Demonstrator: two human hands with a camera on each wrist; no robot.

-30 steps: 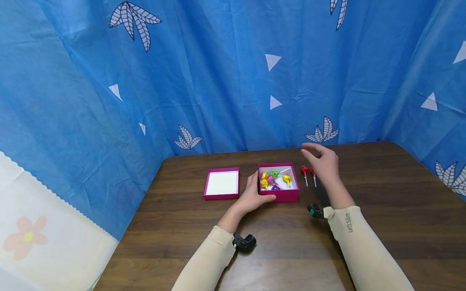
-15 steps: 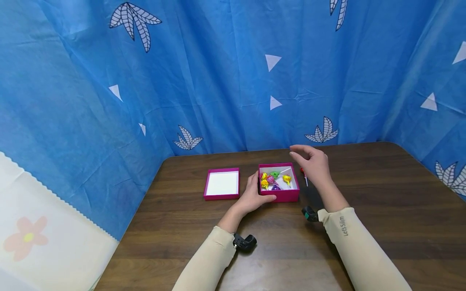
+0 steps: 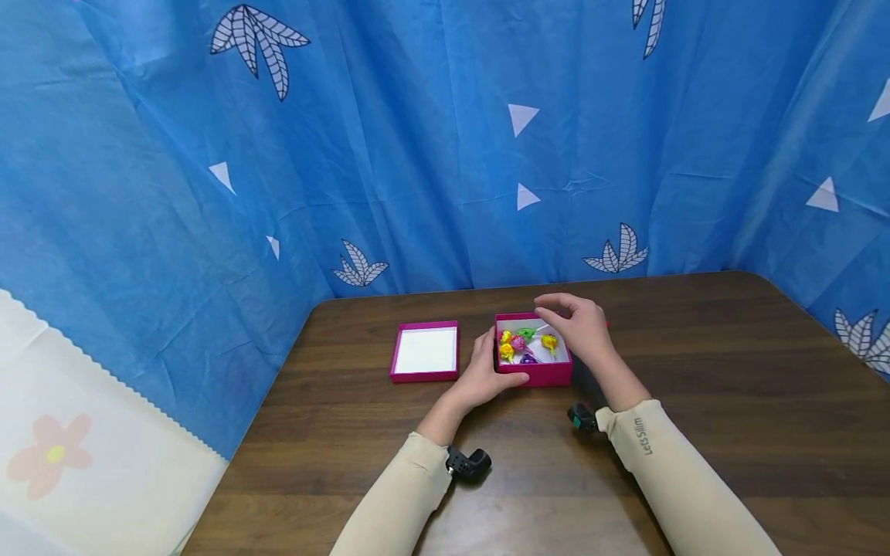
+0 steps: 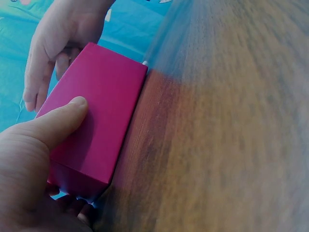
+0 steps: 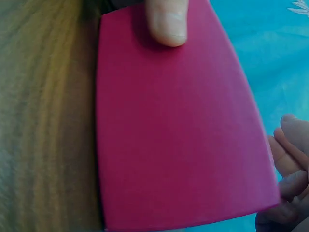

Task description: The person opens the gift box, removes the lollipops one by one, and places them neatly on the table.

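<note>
The left hand [image 3: 478, 380] grips a pink box [image 3: 549, 375], thumb against its front; the right hand [image 3: 584, 328] arches above, fingers bent, grasp unclear.

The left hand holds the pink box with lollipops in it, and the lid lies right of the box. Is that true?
The lid lies left of the pink box, not right, as the head view shows. The left hand does hold the box with lollipops.

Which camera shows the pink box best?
The head view, which looks into the pink box and shows its lollipops. Both wrist views show it only from outside, partly covered by the left hand.
</note>
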